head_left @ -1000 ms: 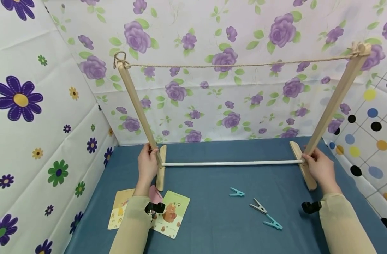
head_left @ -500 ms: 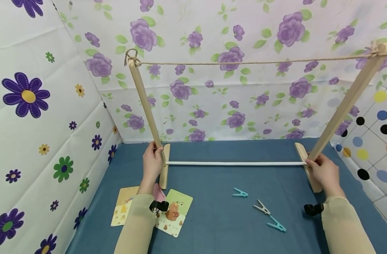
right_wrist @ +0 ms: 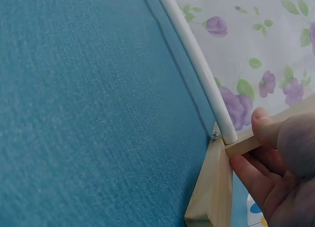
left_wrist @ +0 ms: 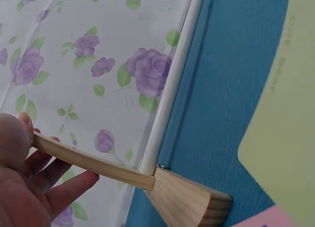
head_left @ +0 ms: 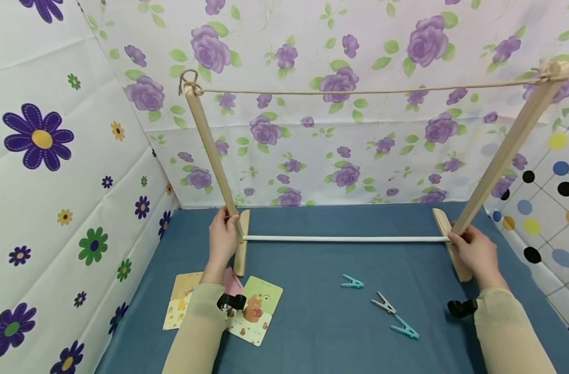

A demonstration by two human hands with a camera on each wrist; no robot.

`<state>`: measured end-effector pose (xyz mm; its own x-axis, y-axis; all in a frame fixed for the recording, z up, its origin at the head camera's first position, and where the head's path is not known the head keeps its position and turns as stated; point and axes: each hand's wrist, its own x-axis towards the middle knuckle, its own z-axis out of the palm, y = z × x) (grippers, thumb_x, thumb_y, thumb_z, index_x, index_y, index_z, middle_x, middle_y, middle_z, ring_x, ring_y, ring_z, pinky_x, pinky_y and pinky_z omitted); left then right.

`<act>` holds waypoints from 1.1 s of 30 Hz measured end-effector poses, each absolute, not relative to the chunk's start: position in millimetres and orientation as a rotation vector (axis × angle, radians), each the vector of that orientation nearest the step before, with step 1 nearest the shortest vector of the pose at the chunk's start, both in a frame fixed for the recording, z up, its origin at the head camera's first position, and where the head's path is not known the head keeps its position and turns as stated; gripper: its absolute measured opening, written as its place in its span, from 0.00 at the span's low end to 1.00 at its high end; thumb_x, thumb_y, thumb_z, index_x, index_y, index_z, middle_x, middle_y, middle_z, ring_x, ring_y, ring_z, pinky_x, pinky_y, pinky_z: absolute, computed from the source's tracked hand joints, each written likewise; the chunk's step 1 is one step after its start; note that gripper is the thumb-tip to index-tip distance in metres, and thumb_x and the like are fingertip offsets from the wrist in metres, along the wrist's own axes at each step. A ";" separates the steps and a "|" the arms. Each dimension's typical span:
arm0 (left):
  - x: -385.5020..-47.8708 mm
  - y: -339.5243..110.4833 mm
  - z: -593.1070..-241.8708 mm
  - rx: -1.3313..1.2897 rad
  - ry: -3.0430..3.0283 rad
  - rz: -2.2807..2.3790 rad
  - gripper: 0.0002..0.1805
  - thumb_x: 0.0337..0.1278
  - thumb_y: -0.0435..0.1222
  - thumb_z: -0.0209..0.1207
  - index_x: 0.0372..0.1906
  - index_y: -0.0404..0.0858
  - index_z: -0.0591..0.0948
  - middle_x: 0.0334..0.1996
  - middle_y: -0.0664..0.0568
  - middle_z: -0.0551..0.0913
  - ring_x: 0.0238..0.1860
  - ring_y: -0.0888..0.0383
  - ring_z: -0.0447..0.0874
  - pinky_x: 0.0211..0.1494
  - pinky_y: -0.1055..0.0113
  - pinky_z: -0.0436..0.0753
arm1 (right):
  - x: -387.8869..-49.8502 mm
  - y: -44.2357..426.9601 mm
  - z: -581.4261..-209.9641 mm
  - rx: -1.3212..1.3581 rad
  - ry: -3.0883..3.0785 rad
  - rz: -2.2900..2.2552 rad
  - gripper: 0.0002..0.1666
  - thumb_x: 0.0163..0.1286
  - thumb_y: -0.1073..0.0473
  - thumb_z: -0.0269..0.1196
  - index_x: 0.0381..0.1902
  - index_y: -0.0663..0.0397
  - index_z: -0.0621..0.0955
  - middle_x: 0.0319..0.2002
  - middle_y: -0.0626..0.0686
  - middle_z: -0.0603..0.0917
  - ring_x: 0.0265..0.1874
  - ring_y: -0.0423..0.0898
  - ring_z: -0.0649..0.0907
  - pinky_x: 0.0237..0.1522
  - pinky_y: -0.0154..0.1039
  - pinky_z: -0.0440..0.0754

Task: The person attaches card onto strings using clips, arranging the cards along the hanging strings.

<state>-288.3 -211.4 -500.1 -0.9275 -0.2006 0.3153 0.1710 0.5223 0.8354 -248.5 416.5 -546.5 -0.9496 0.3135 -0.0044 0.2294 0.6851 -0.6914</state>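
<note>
A wooden stand has two upright posts, a white rod [head_left: 345,239] joining them low down, and a twine [head_left: 350,92] tied between their tops. My left hand [head_left: 222,236] holds the left post [head_left: 213,153] near its bottom, just above the flat wooden foot [head_left: 240,259]. My right hand [head_left: 477,255] pinches the lower end of the right post [head_left: 504,150], next to the right foot [head_left: 458,262]. In the left wrist view, thumb and fingers grip the post [left_wrist: 93,160]. The right wrist view has the thumb above the post [right_wrist: 243,146] and fingers beneath.
Two teal clothespins [head_left: 352,282] and a grey one [head_left: 383,303] lie on the blue cloth [head_left: 312,332]. Beside and partly under my left forearm are a yellow card [head_left: 184,291], a pink card [head_left: 232,283] and a green card [head_left: 256,311]. Flowered sheets [head_left: 284,124] stand behind and beside.
The head view has shifted a little, so the whole scene sits slightly further right than a second ago. Both hands keep their hold on the posts.
</note>
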 end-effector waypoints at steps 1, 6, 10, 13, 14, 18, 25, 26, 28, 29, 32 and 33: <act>-288.1 -212.2 -499.8 0.025 -2.396 -1.378 0.22 0.84 0.43 0.53 0.68 0.32 0.77 0.56 0.32 0.82 0.57 0.34 0.84 0.58 0.38 0.83 | -248.4 416.0 -545.9 -0.451 -2.783 1.115 0.36 0.86 0.42 0.55 0.78 0.60 0.72 0.60 0.73 0.81 0.51 0.68 0.81 0.44 0.61 0.82; -288.1 -212.5 -500.3 0.025 -2.385 -1.391 0.22 0.84 0.42 0.54 0.68 0.31 0.77 0.56 0.32 0.82 0.56 0.34 0.84 0.57 0.38 0.83 | -247.0 416.9 -545.8 -0.450 -2.803 1.107 0.37 0.87 0.42 0.54 0.76 0.66 0.72 0.59 0.74 0.81 0.49 0.68 0.82 0.42 0.59 0.82; -289.6 -208.8 -501.5 0.011 -2.377 -1.375 0.21 0.84 0.42 0.54 0.67 0.31 0.77 0.56 0.33 0.82 0.56 0.35 0.84 0.57 0.39 0.83 | -244.7 419.5 -548.3 -0.445 -2.794 1.115 0.37 0.87 0.42 0.53 0.77 0.67 0.71 0.60 0.74 0.80 0.50 0.69 0.82 0.43 0.62 0.83; -289.1 -207.6 -502.3 0.019 -2.370 -1.372 0.22 0.84 0.43 0.54 0.68 0.32 0.77 0.57 0.32 0.82 0.57 0.34 0.84 0.57 0.39 0.83 | -243.7 419.6 -549.4 -0.440 -2.788 1.129 0.38 0.87 0.41 0.53 0.76 0.67 0.71 0.61 0.74 0.79 0.51 0.69 0.82 0.45 0.63 0.83; -288.8 -207.8 -502.7 0.024 -2.367 -1.375 0.22 0.84 0.43 0.54 0.69 0.32 0.77 0.57 0.32 0.82 0.57 0.34 0.84 0.57 0.38 0.83 | -243.7 419.6 -549.7 -0.434 -2.788 1.134 0.38 0.87 0.41 0.53 0.76 0.67 0.71 0.61 0.74 0.79 0.51 0.69 0.82 0.45 0.64 0.83; -287.0 -210.1 -503.4 0.032 -2.365 -1.390 0.23 0.84 0.43 0.54 0.70 0.33 0.76 0.58 0.33 0.81 0.58 0.34 0.83 0.57 0.38 0.83 | -242.0 418.1 -548.5 -0.395 -2.801 1.125 0.37 0.87 0.41 0.54 0.72 0.69 0.73 0.60 0.75 0.79 0.52 0.70 0.82 0.46 0.64 0.83; -285.1 -214.7 -499.8 0.001 -2.382 -1.422 0.22 0.85 0.42 0.54 0.71 0.34 0.77 0.58 0.35 0.82 0.58 0.36 0.83 0.58 0.40 0.83 | -240.5 416.1 -539.3 -0.368 -2.823 1.103 0.39 0.86 0.39 0.52 0.71 0.70 0.73 0.61 0.76 0.78 0.55 0.72 0.80 0.47 0.66 0.81; -284.8 -215.1 -499.5 -0.001 -2.384 -1.424 0.22 0.85 0.42 0.54 0.71 0.34 0.77 0.59 0.35 0.82 0.59 0.37 0.83 0.58 0.40 0.83 | -239.8 415.4 -537.8 -0.369 -2.833 1.101 0.40 0.86 0.38 0.52 0.72 0.70 0.72 0.63 0.77 0.77 0.58 0.74 0.79 0.50 0.68 0.80; -284.1 -215.5 -499.2 -0.003 -2.387 -1.434 0.22 0.85 0.40 0.55 0.72 0.34 0.76 0.59 0.35 0.82 0.60 0.37 0.83 0.59 0.39 0.83 | -238.0 414.2 -534.7 -0.363 -2.856 1.093 0.42 0.86 0.37 0.51 0.76 0.70 0.68 0.67 0.78 0.74 0.64 0.76 0.76 0.56 0.73 0.77; -283.3 -215.6 -499.0 -0.003 -2.390 -1.437 0.21 0.85 0.40 0.55 0.72 0.35 0.76 0.59 0.35 0.81 0.60 0.37 0.83 0.59 0.39 0.82 | -236.8 413.5 -533.3 -0.362 -2.869 1.089 0.44 0.86 0.36 0.50 0.78 0.71 0.66 0.69 0.78 0.72 0.66 0.77 0.74 0.58 0.74 0.75; -280.8 -215.2 -499.5 -0.002 -2.395 -1.442 0.22 0.85 0.41 0.55 0.74 0.37 0.75 0.61 0.36 0.81 0.63 0.39 0.81 0.59 0.39 0.83 | -231.6 411.8 -529.7 -0.351 -2.911 1.065 0.47 0.86 0.35 0.50 0.81 0.70 0.60 0.72 0.80 0.68 0.69 0.79 0.71 0.61 0.76 0.72; -279.8 -214.8 -499.8 -0.004 -2.392 -1.448 0.23 0.85 0.41 0.55 0.75 0.38 0.74 0.62 0.37 0.80 0.63 0.39 0.81 0.59 0.39 0.83 | -229.4 411.1 -528.5 -0.344 -2.924 1.053 0.48 0.86 0.35 0.50 0.82 0.70 0.59 0.72 0.80 0.67 0.69 0.79 0.70 0.61 0.76 0.72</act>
